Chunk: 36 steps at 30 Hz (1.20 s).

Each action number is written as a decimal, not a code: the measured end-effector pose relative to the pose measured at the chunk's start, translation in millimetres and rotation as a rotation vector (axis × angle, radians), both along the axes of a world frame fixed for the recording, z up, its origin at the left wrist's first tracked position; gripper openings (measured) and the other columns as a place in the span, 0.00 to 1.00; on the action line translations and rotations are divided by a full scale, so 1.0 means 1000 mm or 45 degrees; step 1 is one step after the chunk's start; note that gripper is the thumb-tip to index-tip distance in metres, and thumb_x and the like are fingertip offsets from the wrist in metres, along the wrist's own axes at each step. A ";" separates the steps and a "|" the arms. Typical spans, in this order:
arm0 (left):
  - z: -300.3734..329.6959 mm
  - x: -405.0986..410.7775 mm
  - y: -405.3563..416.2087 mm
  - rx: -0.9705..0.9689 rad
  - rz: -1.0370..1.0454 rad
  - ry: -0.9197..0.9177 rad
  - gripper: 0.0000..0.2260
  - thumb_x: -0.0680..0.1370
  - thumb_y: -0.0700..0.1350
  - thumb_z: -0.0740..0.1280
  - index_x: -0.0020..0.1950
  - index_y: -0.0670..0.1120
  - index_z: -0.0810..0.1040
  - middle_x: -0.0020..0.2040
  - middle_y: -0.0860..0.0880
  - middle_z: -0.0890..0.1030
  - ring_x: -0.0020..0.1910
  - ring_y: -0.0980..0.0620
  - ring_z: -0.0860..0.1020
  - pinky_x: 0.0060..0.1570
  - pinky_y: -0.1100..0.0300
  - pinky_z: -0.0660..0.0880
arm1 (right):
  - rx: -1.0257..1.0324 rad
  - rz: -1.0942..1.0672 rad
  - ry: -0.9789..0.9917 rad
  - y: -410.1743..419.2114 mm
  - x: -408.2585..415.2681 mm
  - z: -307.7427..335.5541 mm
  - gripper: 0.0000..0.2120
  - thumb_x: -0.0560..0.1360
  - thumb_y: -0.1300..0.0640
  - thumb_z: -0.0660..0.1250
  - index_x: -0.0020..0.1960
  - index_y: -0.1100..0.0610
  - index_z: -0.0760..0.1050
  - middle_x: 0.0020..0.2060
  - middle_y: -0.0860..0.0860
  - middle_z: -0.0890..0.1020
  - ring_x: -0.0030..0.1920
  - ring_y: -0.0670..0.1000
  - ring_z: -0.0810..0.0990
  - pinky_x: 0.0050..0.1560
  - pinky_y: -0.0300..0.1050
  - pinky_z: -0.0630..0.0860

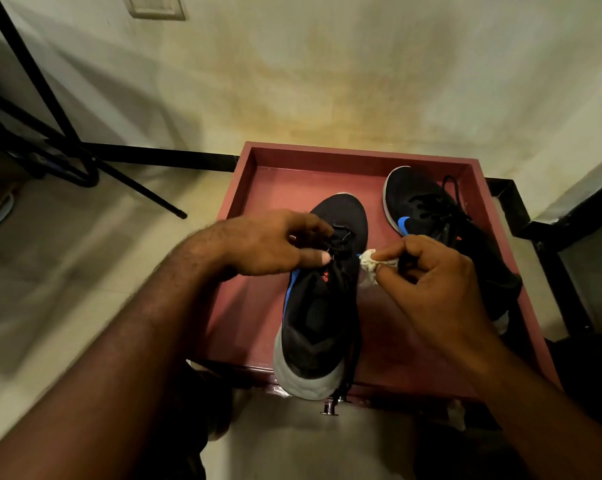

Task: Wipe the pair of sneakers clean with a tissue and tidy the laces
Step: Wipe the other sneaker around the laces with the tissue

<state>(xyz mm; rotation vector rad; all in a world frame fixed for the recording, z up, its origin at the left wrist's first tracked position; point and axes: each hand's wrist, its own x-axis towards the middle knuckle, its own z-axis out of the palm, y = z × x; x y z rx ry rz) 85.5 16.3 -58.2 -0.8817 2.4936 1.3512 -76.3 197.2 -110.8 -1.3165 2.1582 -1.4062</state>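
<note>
You have a shallow red tray (344, 157) in front of you, square, smooth, with a raised rim, standing on pale floor tiles against a stained cream wall. Two black sneakers lie in it, matte knit uppers with blue side marks and pale grey soles. The nearer sneaker (322, 306) sits mid-tray, toe pointing away from you, its thick rounded heel hanging over the tray's near edge. The second sneaker (427, 213) lies at the right, just beside the rim, its black laces (448, 199) loose and straggling. Your left hand (268, 242) hovers over the nearer sneaker's lacing, fingers curled, thumb and fingertips pinching a lace there. Your right hand (431, 271) is curled tight, pinching a crumpled white tissue (370, 263) against that sneaker's right side.
</note>
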 end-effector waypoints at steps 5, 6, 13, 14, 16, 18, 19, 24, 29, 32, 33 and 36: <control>-0.010 -0.010 0.007 -0.243 -0.235 -0.146 0.31 0.77 0.63 0.70 0.78 0.56 0.69 0.74 0.57 0.73 0.71 0.56 0.73 0.71 0.55 0.70 | -0.095 -0.004 0.067 -0.003 0.003 0.000 0.06 0.73 0.64 0.76 0.47 0.54 0.85 0.45 0.44 0.85 0.44 0.43 0.85 0.44 0.32 0.80; -0.011 -0.011 0.006 -0.273 -0.242 -0.145 0.31 0.77 0.64 0.69 0.78 0.56 0.69 0.74 0.57 0.74 0.71 0.56 0.73 0.71 0.53 0.71 | -0.123 -0.022 0.075 -0.003 0.002 0.001 0.06 0.74 0.65 0.76 0.47 0.55 0.85 0.45 0.45 0.85 0.44 0.43 0.85 0.44 0.33 0.81; -0.014 -0.019 0.009 -0.454 0.003 -0.069 0.27 0.78 0.65 0.67 0.71 0.50 0.77 0.67 0.51 0.81 0.63 0.52 0.79 0.65 0.53 0.75 | -0.333 0.049 0.098 0.003 0.004 0.009 0.04 0.74 0.67 0.73 0.47 0.59 0.82 0.43 0.52 0.84 0.43 0.50 0.85 0.40 0.47 0.82; -0.015 -0.022 0.010 -0.516 0.073 -0.029 0.25 0.79 0.65 0.65 0.68 0.49 0.80 0.63 0.50 0.83 0.60 0.52 0.80 0.62 0.53 0.77 | -0.355 0.098 0.117 0.005 0.005 0.010 0.03 0.73 0.66 0.72 0.45 0.60 0.82 0.41 0.53 0.83 0.41 0.51 0.83 0.37 0.48 0.80; -0.018 -0.027 0.009 -0.628 0.173 0.005 0.22 0.81 0.63 0.64 0.62 0.47 0.83 0.55 0.49 0.84 0.53 0.51 0.81 0.55 0.55 0.79 | -0.406 0.239 0.156 0.006 0.007 0.010 0.01 0.72 0.66 0.71 0.42 0.62 0.80 0.38 0.52 0.82 0.38 0.49 0.81 0.37 0.43 0.75; -0.021 -0.028 0.006 -0.705 0.168 -0.039 0.21 0.82 0.61 0.64 0.60 0.46 0.83 0.52 0.48 0.85 0.50 0.51 0.82 0.54 0.53 0.80 | -0.431 0.419 0.184 0.007 0.011 0.008 0.01 0.70 0.66 0.71 0.40 0.64 0.81 0.38 0.53 0.81 0.37 0.52 0.81 0.38 0.45 0.76; -0.023 -0.028 0.005 -0.731 0.152 -0.063 0.20 0.82 0.61 0.64 0.60 0.46 0.83 0.51 0.48 0.85 0.49 0.50 0.82 0.53 0.52 0.81 | -0.421 0.518 0.234 0.007 0.014 0.006 0.00 0.69 0.67 0.72 0.39 0.64 0.81 0.38 0.53 0.81 0.38 0.54 0.81 0.38 0.48 0.76; -0.022 -0.024 0.005 -0.672 0.131 0.015 0.18 0.82 0.60 0.65 0.61 0.49 0.83 0.55 0.50 0.85 0.51 0.53 0.82 0.54 0.53 0.80 | -0.337 0.749 0.560 0.009 0.027 0.004 0.04 0.66 0.70 0.73 0.36 0.65 0.80 0.39 0.56 0.80 0.39 0.56 0.79 0.40 0.49 0.75; 0.001 -0.005 0.005 0.063 -0.350 0.051 0.31 0.75 0.60 0.75 0.75 0.67 0.68 0.79 0.61 0.66 0.79 0.58 0.62 0.78 0.51 0.61 | -0.370 0.475 0.544 0.010 0.009 0.010 0.03 0.69 0.69 0.74 0.38 0.66 0.81 0.38 0.55 0.81 0.38 0.51 0.79 0.41 0.43 0.76; 0.001 0.001 0.007 0.053 -0.583 -0.208 0.35 0.70 0.60 0.79 0.74 0.71 0.68 0.83 0.63 0.39 0.83 0.54 0.43 0.79 0.48 0.54 | -0.401 0.392 0.473 0.012 0.004 0.013 0.02 0.70 0.69 0.74 0.39 0.67 0.82 0.38 0.56 0.80 0.37 0.52 0.80 0.38 0.44 0.76; 0.000 0.001 0.008 0.023 -0.587 -0.225 0.34 0.69 0.60 0.79 0.72 0.71 0.70 0.82 0.63 0.37 0.83 0.53 0.43 0.79 0.46 0.55 | -0.405 0.382 0.480 0.012 0.004 0.014 0.02 0.70 0.70 0.74 0.39 0.67 0.82 0.38 0.56 0.80 0.37 0.53 0.80 0.37 0.46 0.76; -0.003 -0.003 0.011 0.000 -0.553 -0.135 0.19 0.71 0.60 0.78 0.61 0.67 0.81 0.83 0.61 0.41 0.82 0.58 0.42 0.77 0.53 0.58 | -0.407 0.370 0.507 0.014 0.005 0.017 0.02 0.69 0.70 0.73 0.39 0.66 0.82 0.38 0.57 0.81 0.36 0.55 0.81 0.36 0.49 0.76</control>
